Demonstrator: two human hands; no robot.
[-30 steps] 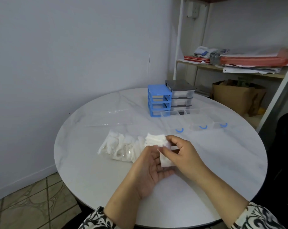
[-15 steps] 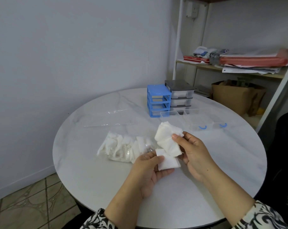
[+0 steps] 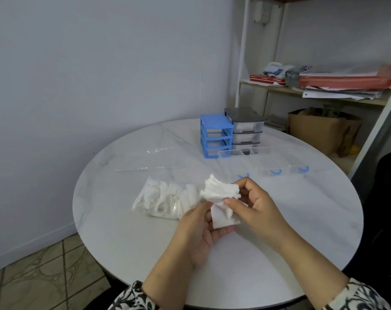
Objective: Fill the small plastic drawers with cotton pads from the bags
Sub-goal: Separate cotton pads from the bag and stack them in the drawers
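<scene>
Cotton pads, white, soft, square-cut: one fanned bunch now held above the round white marble-look table, just in front of the nearest drawer. Half a second ago this bunch hung upright from the right hand; it has since been turned flatter and drawn in over the left palm.

Right hand: thumb and curled fingers pinching the bunch at its near edge.

Left hand: palm up, fingers curled round a separate small stack of white pads, much as before.

Clear plastic bag of remaining pads: lying on the table left of the hands, unchanged.

Three clear plastic drawers with blue handles: set out in a row beyond the hands, apparently holding no pads yet.

Blue plastic drawer frame, drawers out; grey drawer unit beside it, touching or nearly so.

Assessment: pads are being squared into one stack; loading of the first drawer likely follows.
</scene>
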